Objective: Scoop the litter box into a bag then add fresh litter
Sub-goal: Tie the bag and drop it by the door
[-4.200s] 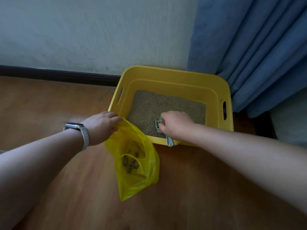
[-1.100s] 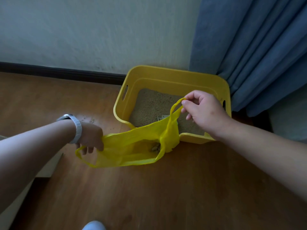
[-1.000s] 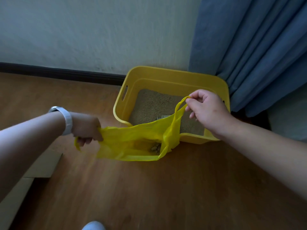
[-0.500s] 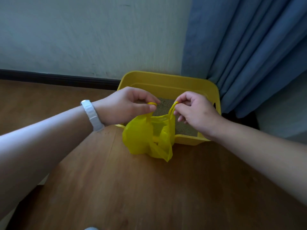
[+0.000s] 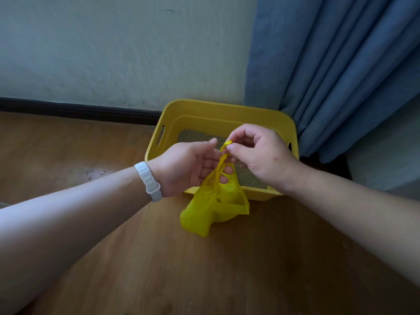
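Yellow bag (image 5: 213,205); yellow litter box (image 5: 227,112); blue curtain (image 5: 341,64); white wristband (image 5: 148,180).

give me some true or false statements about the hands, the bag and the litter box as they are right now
1. Both the left hand and the right hand hold the yellow bag by its handles. True.
2. The right hand holds a scoop. False: it pinches a bag handle.
3. The litter box has litter in it. True.
4. The curtain beside the litter box is red. False: it is blue.
5. The white wristband is on the right wrist. False: it is on the left wrist.
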